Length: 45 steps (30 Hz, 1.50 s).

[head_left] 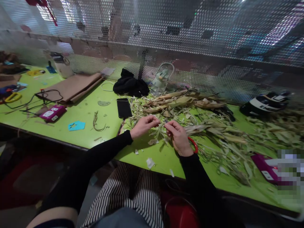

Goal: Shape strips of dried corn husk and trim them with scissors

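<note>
My left hand (143,125) and my right hand (178,136) meet over the green table (80,136), both pinched on a thin strip of dried corn husk (162,122) stretched between them. Beneath my right hand lie red-handled scissors (194,144). A heap of dried husks and stalks (190,104) spreads behind and to the right of my hands. Small husk scraps (150,162) lie near the table's front edge.
A black phone (123,108) lies left of my hands, with a black cloth (130,85) and a clear bottle (161,79) behind it. Further left are brown paper (71,87), a magenta box (52,113) and a blue paper shape (76,125). A perforated metal screen (190,41) backs the table.
</note>
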### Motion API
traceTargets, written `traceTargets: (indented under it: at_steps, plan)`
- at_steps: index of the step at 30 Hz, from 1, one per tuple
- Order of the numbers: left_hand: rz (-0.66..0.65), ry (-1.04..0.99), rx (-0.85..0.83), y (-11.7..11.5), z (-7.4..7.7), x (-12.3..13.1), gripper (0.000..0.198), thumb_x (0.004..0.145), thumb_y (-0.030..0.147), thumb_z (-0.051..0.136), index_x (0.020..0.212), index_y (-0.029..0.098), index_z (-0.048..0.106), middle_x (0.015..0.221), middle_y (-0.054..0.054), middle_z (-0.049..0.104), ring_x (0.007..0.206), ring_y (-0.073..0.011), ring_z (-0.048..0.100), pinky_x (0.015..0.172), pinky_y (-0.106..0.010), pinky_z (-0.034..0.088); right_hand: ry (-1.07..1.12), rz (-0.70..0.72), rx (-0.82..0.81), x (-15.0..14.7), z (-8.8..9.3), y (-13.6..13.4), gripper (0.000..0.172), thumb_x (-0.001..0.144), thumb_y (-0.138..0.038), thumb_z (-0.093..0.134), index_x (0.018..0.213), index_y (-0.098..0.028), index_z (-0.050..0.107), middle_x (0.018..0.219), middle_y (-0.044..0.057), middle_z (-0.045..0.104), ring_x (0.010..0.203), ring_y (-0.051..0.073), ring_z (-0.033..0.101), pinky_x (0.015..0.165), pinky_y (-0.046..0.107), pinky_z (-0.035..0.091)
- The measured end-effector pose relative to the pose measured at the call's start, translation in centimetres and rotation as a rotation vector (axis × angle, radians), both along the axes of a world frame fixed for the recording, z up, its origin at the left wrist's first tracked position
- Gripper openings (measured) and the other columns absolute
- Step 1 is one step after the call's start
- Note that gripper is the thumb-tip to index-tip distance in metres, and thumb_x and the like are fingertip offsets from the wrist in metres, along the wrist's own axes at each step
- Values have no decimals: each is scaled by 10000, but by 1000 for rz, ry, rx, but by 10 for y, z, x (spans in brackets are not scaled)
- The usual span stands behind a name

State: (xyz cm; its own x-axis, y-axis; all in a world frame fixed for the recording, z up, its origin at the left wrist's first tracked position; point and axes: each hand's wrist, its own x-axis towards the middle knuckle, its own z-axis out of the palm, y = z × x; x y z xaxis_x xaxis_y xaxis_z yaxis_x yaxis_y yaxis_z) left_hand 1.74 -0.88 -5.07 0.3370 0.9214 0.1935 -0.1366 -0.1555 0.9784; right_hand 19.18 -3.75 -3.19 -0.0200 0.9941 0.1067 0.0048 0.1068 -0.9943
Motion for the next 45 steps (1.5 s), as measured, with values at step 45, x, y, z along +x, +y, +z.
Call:
traceTargets:
  at_steps: [45]
  plan:
    - [97, -355, -313, 10, 2, 5, 218, 818, 218, 769, 907, 144, 584, 793, -13, 719, 755, -115, 704, 913, -340, 521, -1073, -198, -222, 89, 48, -29, 177, 709, -356, 712, 761, -221, 611, 704, 75, 670, 624, 242, 611, 560, 335, 433]
